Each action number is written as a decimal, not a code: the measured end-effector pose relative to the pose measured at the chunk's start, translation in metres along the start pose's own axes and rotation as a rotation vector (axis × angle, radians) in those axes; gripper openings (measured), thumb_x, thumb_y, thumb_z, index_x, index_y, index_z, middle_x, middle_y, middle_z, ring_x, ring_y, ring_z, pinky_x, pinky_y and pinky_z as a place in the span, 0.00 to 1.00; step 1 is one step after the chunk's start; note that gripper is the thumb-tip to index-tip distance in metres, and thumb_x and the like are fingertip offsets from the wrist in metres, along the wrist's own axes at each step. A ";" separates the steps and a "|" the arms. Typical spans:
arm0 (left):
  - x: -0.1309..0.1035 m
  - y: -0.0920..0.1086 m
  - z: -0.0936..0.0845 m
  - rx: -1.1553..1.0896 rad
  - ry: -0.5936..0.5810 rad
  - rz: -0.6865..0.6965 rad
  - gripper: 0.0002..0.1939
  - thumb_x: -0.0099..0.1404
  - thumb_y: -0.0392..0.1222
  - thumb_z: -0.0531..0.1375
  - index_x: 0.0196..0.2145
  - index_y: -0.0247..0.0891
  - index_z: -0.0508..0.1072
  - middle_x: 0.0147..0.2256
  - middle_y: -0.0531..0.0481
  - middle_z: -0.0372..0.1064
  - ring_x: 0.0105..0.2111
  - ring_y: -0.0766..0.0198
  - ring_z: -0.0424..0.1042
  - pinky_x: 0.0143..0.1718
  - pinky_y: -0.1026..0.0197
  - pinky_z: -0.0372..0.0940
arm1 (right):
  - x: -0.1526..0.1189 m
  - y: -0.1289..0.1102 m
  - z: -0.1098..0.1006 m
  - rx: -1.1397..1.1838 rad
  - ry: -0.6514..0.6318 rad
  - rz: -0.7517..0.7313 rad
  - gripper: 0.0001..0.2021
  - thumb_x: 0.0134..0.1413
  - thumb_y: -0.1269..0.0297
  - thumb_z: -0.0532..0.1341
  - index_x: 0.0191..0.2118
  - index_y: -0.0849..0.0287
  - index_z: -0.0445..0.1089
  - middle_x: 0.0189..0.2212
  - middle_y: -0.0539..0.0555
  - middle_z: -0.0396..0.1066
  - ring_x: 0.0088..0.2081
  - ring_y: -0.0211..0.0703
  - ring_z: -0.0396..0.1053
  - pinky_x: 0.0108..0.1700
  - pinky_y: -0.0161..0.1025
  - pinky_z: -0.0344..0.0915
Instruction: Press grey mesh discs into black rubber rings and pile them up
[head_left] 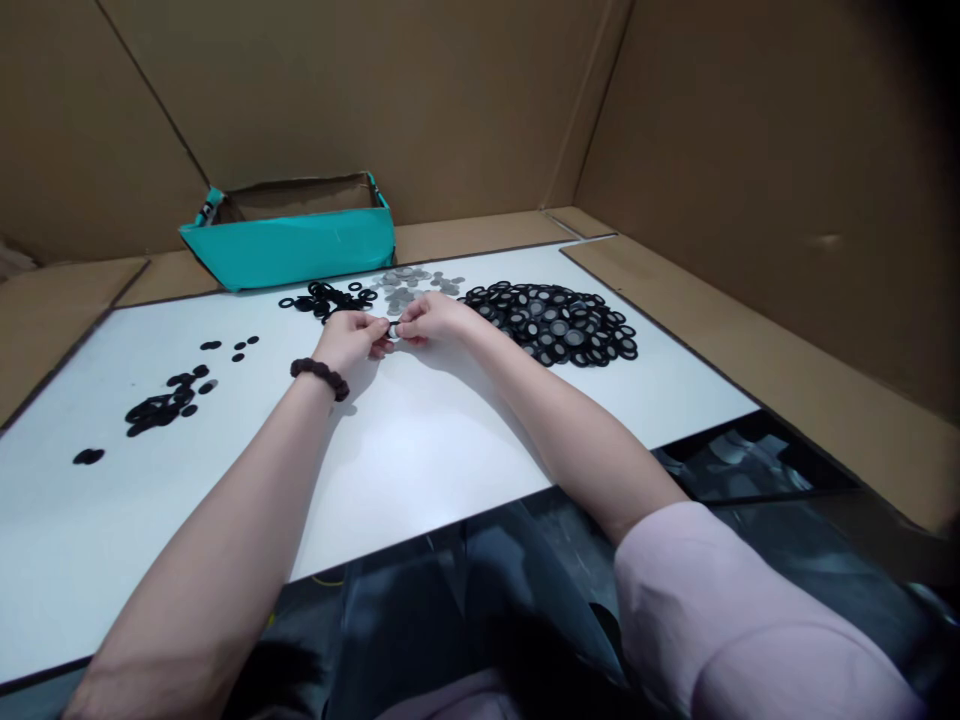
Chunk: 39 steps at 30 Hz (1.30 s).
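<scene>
Near the middle of the white board point(420, 440), both hands meet at a small black ring with a pale centre point(393, 329). My left hand point(361, 335), with a dark braided band at its wrist, pinches the ring's left side. The fingers of my right hand point(426, 319) are closed on its right side. Just behind the hands lie loose black rings point(330, 298) and grey translucent discs point(405, 288). Right of my right hand is a large heap of black rings with grey centres point(559, 325).
A turquoise open box point(292, 250) stands at the back left. Black discs point(161, 408) lie scattered on the left of the board, with a few more point(89, 456) near its left edge. Tall cardboard walls point(480, 100) enclose the back and right side.
</scene>
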<state>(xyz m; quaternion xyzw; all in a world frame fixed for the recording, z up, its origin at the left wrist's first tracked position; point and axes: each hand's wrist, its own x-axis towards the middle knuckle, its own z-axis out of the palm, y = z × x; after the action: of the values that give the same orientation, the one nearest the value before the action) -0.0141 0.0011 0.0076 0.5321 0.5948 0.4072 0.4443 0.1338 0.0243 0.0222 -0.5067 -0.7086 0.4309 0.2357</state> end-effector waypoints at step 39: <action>-0.001 -0.007 0.004 0.102 0.102 0.157 0.03 0.54 0.36 0.60 0.24 0.34 0.70 0.20 0.50 0.68 0.22 0.67 0.68 0.30 0.63 0.67 | 0.003 0.003 0.007 0.247 -0.049 0.074 0.12 0.49 0.77 0.62 0.20 0.61 0.61 0.17 0.52 0.68 0.22 0.37 0.68 0.25 0.33 0.66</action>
<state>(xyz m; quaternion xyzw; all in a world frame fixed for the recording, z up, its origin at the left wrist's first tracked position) -0.0122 -0.0005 -0.0001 0.5775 0.5930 0.4364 0.3527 0.1290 0.0247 0.0152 -0.4890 -0.6366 0.5353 0.2629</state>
